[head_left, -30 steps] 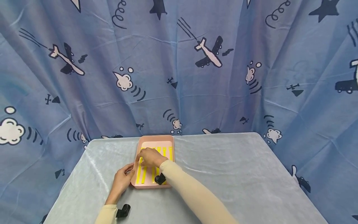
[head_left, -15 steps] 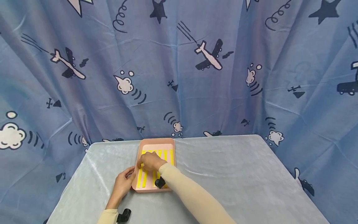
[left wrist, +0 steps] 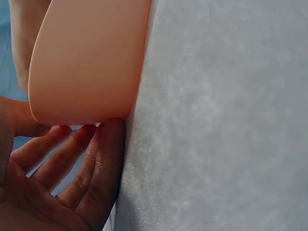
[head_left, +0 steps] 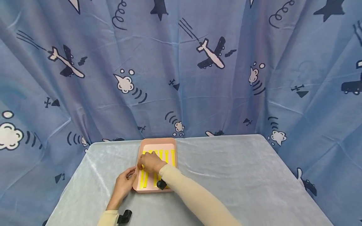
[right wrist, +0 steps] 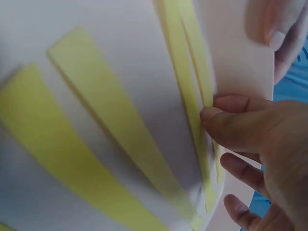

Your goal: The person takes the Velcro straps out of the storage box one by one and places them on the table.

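A pink tray stands on the table with several yellow strips lying lengthwise inside it. My right hand reaches over its left side. In the right wrist view, that hand pinches the outermost yellow strip between thumb and index finger, close to the tray wall, with the other fingers spread. A second yellow strip lies just beside it. My left hand is at the tray's outer left side. In the left wrist view, its fairly straight fingers touch the pink outer wall from outside.
A grey cloth covers the table, and the tray sits near its back edge. Behind hangs a blue curtain printed with airplanes and stars. Black wrist cameras are strapped at both wrists; the right one hangs over the tray's near part.
The near end of the leftmost yellow strip has shifted slightly right, closer to the strip beside it. My right hand has moved slightly left and toward me; my left hand stays by the tray.
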The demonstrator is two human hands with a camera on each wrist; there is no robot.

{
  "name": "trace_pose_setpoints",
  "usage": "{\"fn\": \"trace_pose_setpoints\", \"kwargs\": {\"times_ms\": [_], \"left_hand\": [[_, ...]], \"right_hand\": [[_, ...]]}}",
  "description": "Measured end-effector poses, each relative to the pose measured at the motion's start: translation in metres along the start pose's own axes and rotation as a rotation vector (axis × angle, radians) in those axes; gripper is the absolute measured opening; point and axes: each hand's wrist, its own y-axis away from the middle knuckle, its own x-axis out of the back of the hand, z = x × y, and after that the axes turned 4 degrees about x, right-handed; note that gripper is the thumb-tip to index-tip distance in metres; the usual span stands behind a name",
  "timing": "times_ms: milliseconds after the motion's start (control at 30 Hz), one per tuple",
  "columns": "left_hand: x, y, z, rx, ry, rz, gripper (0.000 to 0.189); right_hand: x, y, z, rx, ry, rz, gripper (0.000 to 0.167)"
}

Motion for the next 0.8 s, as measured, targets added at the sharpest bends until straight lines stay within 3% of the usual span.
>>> {"fn": "trace_pose_setpoints", "kwargs": {"times_ms": [433, 800], "left_hand": [[-0.0011, 0.0008, 0.0028, -0.021, -0.019, 0.011, 0.039], [-0.0006, 0.0006, 0.0028, -0.013, 0.000, 0.015, 0.038]], "right_hand": [[-0.0012, -0.0017, 0.0035, 0.132, 0.106, 0.023, 0.012], [-0.0044, -0.0049, 0.0074, 0.211, 0.161, 0.093, 0.013]]}}
